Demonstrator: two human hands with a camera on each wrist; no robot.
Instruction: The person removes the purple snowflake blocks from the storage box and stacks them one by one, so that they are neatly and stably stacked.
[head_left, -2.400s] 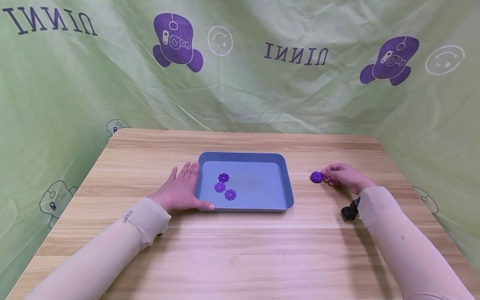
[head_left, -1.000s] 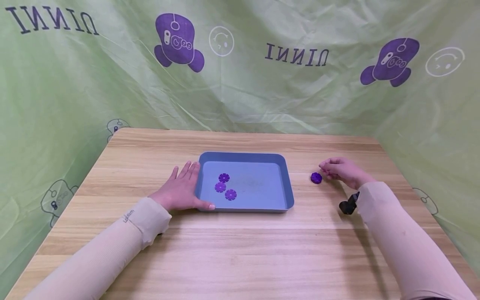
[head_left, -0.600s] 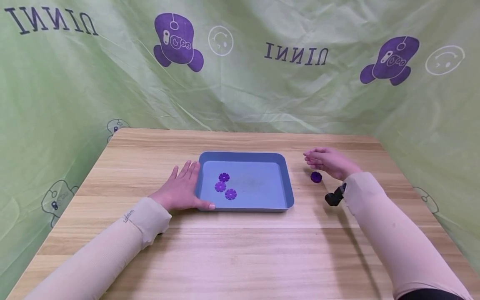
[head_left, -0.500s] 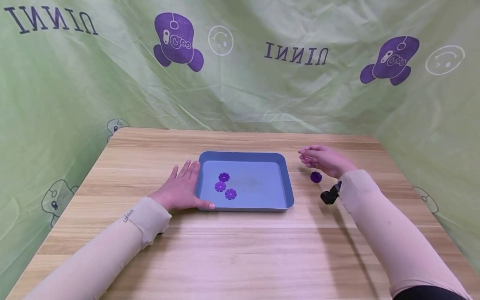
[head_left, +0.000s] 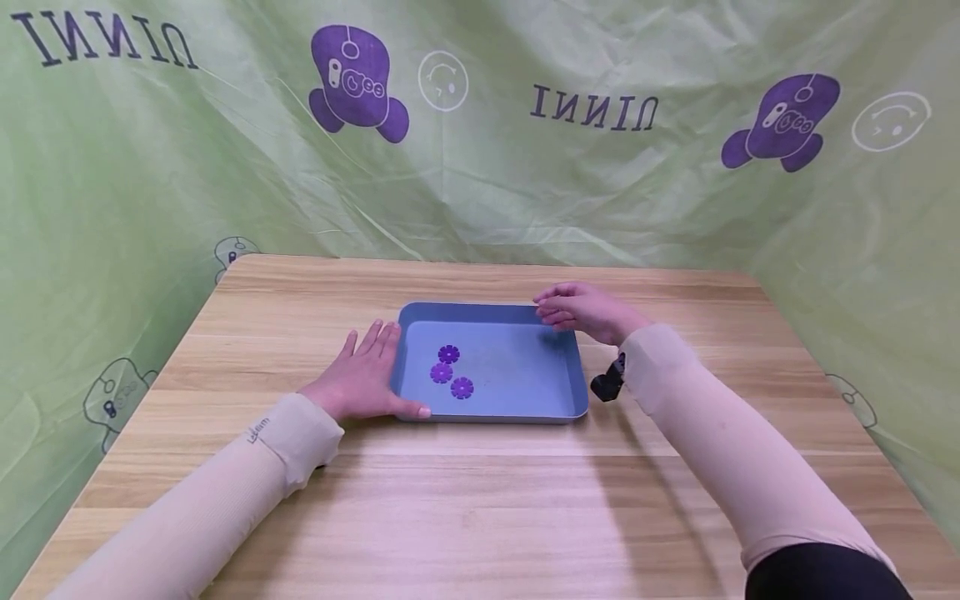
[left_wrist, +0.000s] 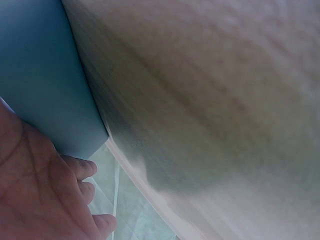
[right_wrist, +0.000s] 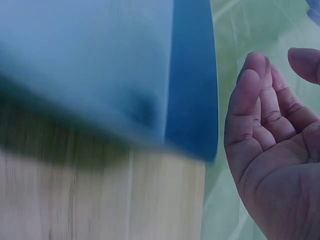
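Wooden counter [head_left: 465,508]: left hand [head_left: 360,382], fingers spread, braces tray [head_left: 517,379]; empty right hand [head_left: 588,310], fingers loosely bent, hovers, apparently to pinch discs [head_left: 436,373] next.

The wood-grained counter [head_left: 465,508] extends on all sides of a shallow blue tray [head_left: 510,367], which lies flat on it.

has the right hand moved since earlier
Yes: in the head view the right hand went left, from beside the tray to its far right corner.

Loose grip [right_wrist: 272,145], blue tray [right_wrist: 192,85], wooden table [right_wrist: 100,205]
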